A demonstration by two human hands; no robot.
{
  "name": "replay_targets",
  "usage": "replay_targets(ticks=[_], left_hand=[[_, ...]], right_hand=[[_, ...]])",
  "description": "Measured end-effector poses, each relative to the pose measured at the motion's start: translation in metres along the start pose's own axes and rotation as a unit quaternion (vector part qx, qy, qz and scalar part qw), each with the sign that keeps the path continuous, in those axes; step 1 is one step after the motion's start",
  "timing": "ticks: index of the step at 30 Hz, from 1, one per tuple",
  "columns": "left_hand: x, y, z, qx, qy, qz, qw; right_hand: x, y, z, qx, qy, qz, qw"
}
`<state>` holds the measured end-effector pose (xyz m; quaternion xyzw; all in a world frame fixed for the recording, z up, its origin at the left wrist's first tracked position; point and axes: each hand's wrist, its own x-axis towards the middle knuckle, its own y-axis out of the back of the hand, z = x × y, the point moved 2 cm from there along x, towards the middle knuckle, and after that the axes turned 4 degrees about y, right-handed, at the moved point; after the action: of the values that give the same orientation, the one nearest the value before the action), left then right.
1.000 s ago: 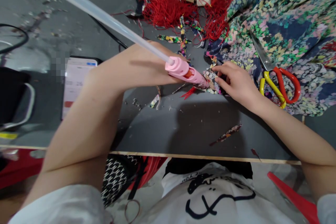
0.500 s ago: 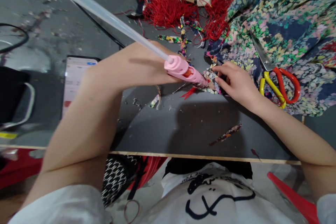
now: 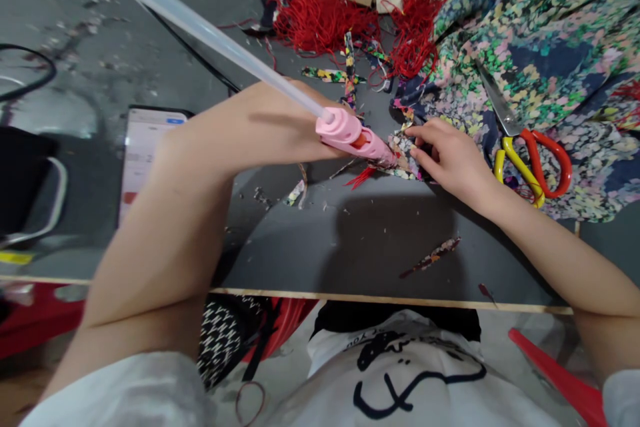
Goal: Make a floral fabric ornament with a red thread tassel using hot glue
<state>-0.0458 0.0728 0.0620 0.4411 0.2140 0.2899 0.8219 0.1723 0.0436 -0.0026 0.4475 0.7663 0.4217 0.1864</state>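
Note:
My left hand [image 3: 313, 117] is closed on a pink hot glue gun [image 3: 343, 130], its fingers mostly hidden behind the gun. A long translucent glue stick [image 3: 215, 40] runs out of the gun's back toward the upper left. The nozzle points down to the right, at a small piece of floral fabric [image 3: 401, 145] low over the grey table. My right hand [image 3: 450, 157] pinches that fabric between thumb and fingers from the right. Beside the nozzle, a short tuft of red thread [image 3: 361, 178] sticks out below the gun.
Scissors [image 3: 533, 160] with red and yellow handles lie on a large floral cloth [image 3: 550, 60] at the right. Red yarn bundles [image 3: 325, 20] and floral strips [image 3: 349, 67] lie behind my hands. A phone [image 3: 145, 153] rests left, near a black cable [image 3: 185, 43]. Fabric scraps [image 3: 435, 255] lie near the front edge.
The glue gun has shifted very slightly to the right in view. Both hands keep their hold, and the fabric stays in place.

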Motion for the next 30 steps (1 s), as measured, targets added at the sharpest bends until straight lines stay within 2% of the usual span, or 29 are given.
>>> replay_targets(ticks=[6,19,30], left_hand=[[0.0008,0.0007,0.0022,0.012,-0.023,-0.012,1.000],[-0.0026,-0.0004,-0.0025,0.032,-0.002,0.008,0.999],[-0.0015,0.0007,0.0009,0.031,-0.045,0.013,0.998]], right_hand=[[0.0002,0.0002,-0.0007,-0.002,-0.002,-0.005,1.000],[0.0002,-0.0002,-0.0002,-0.011,-0.001,-0.009,1.000],[-0.0003,-0.0001,0.0004,-0.010,0.007,-0.002,1.000]])
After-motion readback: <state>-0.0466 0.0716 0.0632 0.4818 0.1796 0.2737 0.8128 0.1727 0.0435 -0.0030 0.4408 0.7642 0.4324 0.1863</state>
